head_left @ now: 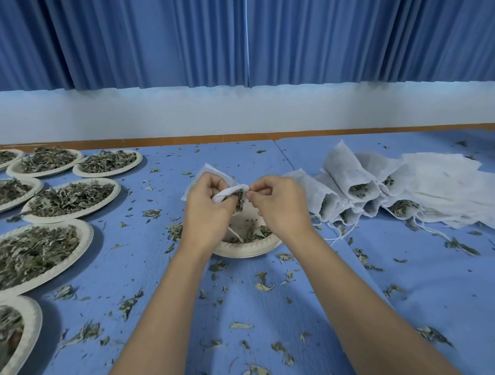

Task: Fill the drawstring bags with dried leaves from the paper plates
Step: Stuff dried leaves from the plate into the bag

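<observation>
— Progress?
— Filled bags (pixel 354 185) heaped at right. Full plates (pixel 34 255) wait at left, flat bags (pixel 460 184) far right.
— Now?
— The left hand (pixel 209 207) grips a bag (pixel 228 192) over a near-empty plate (pixel 245 250); the right hand (pixel 279 202) pinches its mouth, leaves (pixel 235 201) showing.

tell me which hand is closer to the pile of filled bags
Right. The right hand sits just left of the pile of filled drawstring bags, apart from it. The left hand is farther left, gripping the open drawstring bag that both hands hold.
</observation>
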### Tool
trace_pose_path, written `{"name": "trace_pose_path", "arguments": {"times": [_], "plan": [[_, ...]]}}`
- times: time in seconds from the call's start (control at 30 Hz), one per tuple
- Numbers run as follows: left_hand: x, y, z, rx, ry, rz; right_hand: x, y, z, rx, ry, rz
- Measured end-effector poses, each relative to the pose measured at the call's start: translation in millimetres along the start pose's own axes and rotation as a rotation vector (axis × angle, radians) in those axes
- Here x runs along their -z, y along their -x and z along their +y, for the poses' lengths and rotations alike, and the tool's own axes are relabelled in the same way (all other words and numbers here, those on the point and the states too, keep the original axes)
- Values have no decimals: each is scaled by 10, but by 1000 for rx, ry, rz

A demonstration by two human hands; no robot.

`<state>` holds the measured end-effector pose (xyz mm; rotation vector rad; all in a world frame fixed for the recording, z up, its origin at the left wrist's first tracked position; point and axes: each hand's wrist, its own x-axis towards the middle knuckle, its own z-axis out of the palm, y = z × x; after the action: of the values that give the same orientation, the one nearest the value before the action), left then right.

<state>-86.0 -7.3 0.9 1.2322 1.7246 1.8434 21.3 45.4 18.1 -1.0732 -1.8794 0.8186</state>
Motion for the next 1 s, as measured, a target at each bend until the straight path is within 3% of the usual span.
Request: {"name": "trace_pose_path", "arguments": {"times": [0.23,0.43,0.5,0.63,0.77,0.9,1.0], "plan": [[-2,-101,46,-3,-150,269,67,-39,-33,15,-65,-133],[-56,-157,147,-3,-214,298,184,-56,-41,4,-93,-218],[-56,-142,122,9,-211,284,267,-76,-39,-11,45,-315],[-38,-108,81,37,-177,258,218,-73,-80,6,618,-574],[26,-109,100,21,-183,246,104,-133,-195,1,786,-679],[110,-135,99,9,-172,259,73,-178,-244,-62,715,-792],[111,-109,74,14,-148,250,14,-135,-217,-77,577,-778]]}}
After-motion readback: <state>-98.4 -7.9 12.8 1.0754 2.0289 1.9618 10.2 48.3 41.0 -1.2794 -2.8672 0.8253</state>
